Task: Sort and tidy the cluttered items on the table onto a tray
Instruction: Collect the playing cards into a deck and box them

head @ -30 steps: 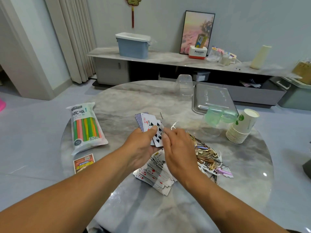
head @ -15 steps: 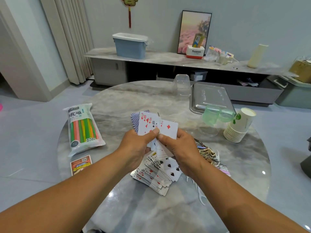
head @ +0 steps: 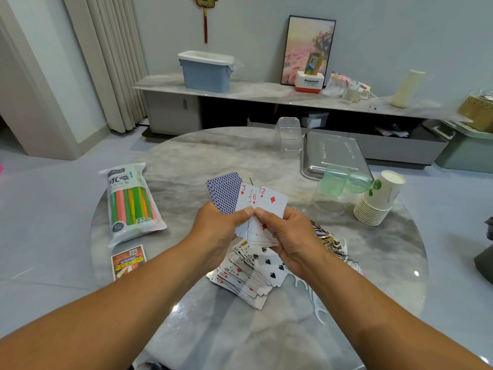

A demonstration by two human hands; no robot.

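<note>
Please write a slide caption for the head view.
Both hands fan playing cards above a spread pile; the tray waits.

Room: pale grey walls, light grey floor, even lighting.
A long low cabinet [head: 266,102] with a marble-pattern top stands against the rear wall [head: 400,36]. A framed picture [head: 308,49] leans against that wall, resting on the cabinet top. A red tasselled ornament [head: 205,17] hangs on the wall. Beige pleated curtains [head: 106,62] hang at the left. The floor [head: 48,196] is glossy.
</note>
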